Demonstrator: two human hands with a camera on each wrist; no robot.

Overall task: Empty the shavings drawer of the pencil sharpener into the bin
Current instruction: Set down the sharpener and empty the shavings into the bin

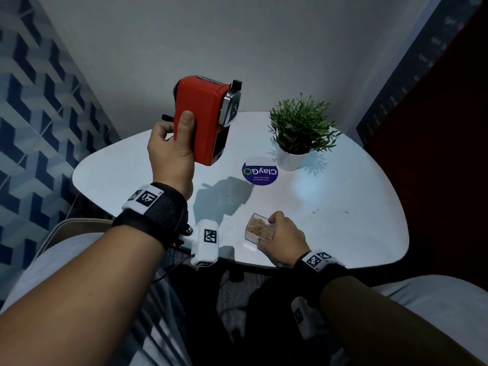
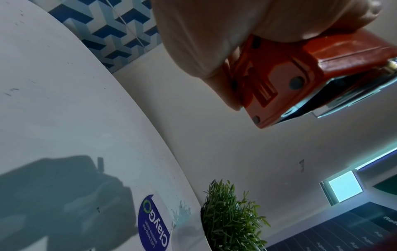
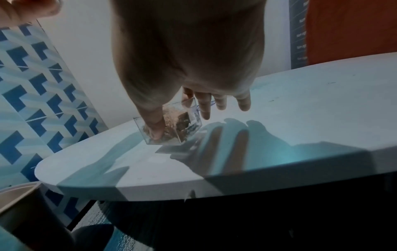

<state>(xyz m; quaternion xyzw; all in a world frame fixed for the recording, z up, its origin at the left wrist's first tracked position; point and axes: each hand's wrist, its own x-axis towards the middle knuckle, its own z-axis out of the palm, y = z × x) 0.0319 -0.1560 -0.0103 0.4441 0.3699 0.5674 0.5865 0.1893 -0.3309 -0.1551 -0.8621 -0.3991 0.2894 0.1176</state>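
Clear shavings drawer (image 1: 259, 229), out of the red sharpener (image 1: 204, 120), judged light, rigid, easily spilled.
The drawer is pinched by its walls in the right hand (image 1: 284, 239), kept level; the sharpener is gripped by the left hand (image 1: 171, 151).

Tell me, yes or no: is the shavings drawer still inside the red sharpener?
No. The clear drawer, full of shavings, is out in the right hand above the table, while the left hand holds the sharpener aloft.
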